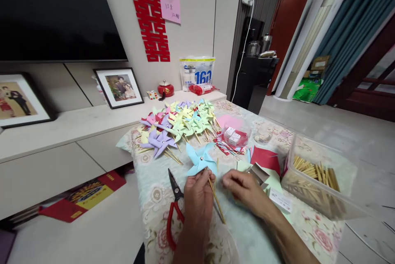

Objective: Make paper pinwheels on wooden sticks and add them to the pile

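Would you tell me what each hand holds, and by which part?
Left hand grips the blue pinwheel by its stick, just below the blades; right hand: cannot tell.

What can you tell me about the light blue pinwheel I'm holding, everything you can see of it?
The blue pinwheel looks like folded light blue paper. Its pointed vanes curl in to a small shiny pin at the centre. It faces up toward the camera, mounted on a thin wooden stick that slants down to the right over the floral tablecloth. The left hand grips the stick just below the vanes. The right hand is close beside it, and contact cannot be made out.
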